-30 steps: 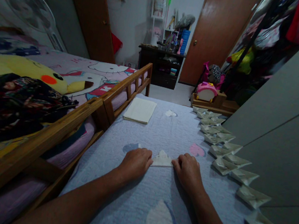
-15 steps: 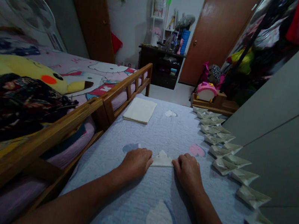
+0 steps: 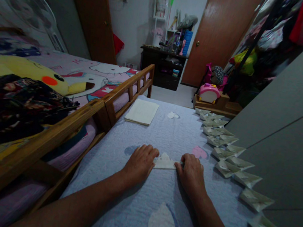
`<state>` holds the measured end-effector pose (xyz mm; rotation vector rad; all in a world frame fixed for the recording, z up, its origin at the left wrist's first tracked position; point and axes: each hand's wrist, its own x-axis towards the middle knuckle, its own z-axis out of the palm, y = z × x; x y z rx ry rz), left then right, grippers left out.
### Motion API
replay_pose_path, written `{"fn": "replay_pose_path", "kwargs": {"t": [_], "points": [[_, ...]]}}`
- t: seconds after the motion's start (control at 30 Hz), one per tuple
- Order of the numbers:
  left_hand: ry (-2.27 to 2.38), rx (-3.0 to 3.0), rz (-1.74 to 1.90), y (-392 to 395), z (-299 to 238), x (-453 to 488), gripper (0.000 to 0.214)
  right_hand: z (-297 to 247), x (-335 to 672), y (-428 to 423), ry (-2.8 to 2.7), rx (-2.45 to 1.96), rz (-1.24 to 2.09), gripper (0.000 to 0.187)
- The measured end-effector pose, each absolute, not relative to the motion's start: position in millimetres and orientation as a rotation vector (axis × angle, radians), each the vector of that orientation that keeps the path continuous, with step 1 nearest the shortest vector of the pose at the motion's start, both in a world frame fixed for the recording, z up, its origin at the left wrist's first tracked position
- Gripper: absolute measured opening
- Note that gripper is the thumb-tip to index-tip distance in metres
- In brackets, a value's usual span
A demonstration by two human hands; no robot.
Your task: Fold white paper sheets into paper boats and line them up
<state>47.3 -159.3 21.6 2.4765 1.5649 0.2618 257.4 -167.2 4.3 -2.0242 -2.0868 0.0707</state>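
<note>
Okay, two bare hands are on a soft blue quilt, near the middle of the bed. The left hand and the right hand both lie flat and open, palms down. They are not closed in a grip. A small white folded paper sits between them on the quilt. The left fingers touch its left end, and the right fingers touch its right end. The ends may go a bit under the fingers, but that is hard to see.

Farther along the quilt, near the wooden bed rail, lies a stack of white paper. A long row of folded paper boats runs down the right side of the bed, from far to near. They sit close to a grey wardrobe.

Past the rail on the left is another bed with a cat sheet. A yellow Pikachu toy and a dark, patterned cloth lie on it. A big fan stands behind them. Far off, a dark dresser is full of small things, next to a brown door. On the far right are a pink toy and hanging clothes.
</note>
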Motion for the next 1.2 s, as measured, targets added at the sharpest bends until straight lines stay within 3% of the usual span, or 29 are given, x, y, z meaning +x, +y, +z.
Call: {"fn": "replay_pose_path", "kwargs": {"t": [0.1,0.4,0.53,0.8,1.2], "points": [[1.382,2.643,0.237,-159.9,19.6,49.8,0.015,5.5,254.5,-168.5,-2.154,-1.906,0.044,0.004],[1.097,2.829,0.141,-159.2,16.7,46.4,0.015,6.5,243.3,-171.0,-2.305,-1.727,0.223,0.019],[1.115,2.861,0.117,-167.9,17.8,49.2,0.017,10.0,233.9,-174.0,-2.251,-1.824,0.131,0.009],[1.327,2.862,-0.121,-195.8,20.0,62.9,0.037,9.5,222.7,-176.6,-2.240,-1.954,-0.008,0.026],[1.473,2.893,-0.298,-206.7,26.3,68.0,0.026,16.8,238.4,-177.0,-2.194,-2.037,0.099,0.020]]}}
